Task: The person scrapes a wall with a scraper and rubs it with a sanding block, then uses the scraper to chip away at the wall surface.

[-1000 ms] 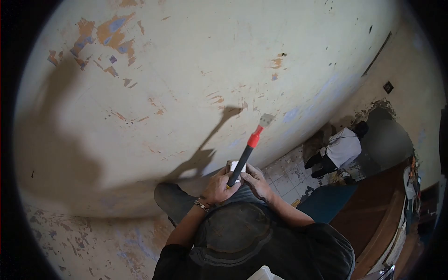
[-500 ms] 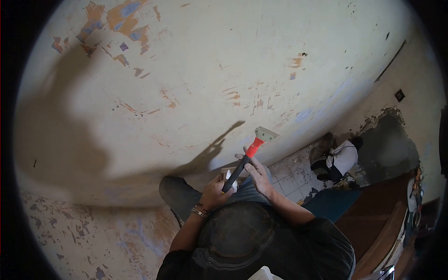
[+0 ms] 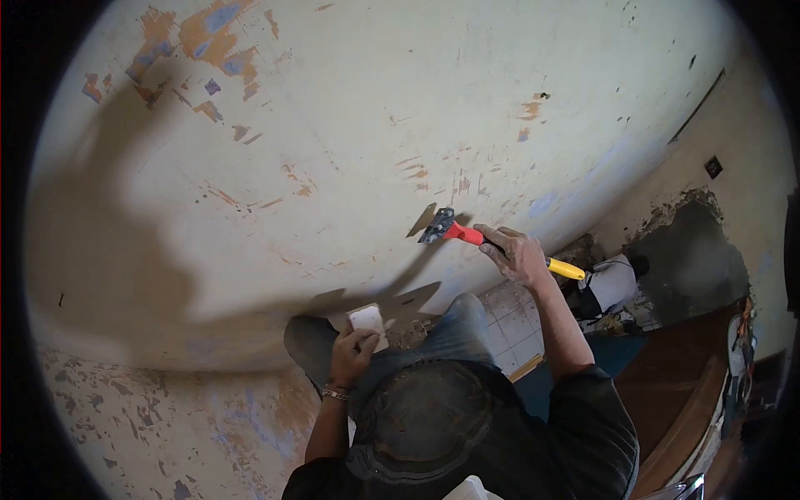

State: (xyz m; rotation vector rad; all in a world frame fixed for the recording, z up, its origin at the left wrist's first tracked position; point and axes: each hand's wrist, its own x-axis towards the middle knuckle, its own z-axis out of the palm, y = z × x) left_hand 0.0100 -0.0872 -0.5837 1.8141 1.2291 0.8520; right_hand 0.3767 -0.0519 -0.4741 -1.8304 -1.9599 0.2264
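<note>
My right hand (image 3: 523, 260) is wrapped round the black grip of a wall scraper (image 3: 468, 234). The scraper has a red neck, a yellow handle end and a dark head, which lies over the wall (image 3: 333, 150) close to its own shadow. Lower and to the left, my left hand (image 3: 353, 357) pinches a small white rectangular piece (image 3: 367, 319), like a flat box or block, above my thigh. I cannot tell exactly what this white piece is.
Peeled orange and blue patches (image 3: 218, 33) mark the upper left of the wall. Another person (image 3: 615, 287) crouches on the tiled floor (image 3: 515, 329) at the right, near a grey plastered patch (image 3: 696, 262). Brown and teal panels (image 3: 658, 392) stand at the lower right.
My right hand has carried the scraper up and right, turning its head leftward toward the wall. My left hand has let go of the handle and moved left with the white piece.
</note>
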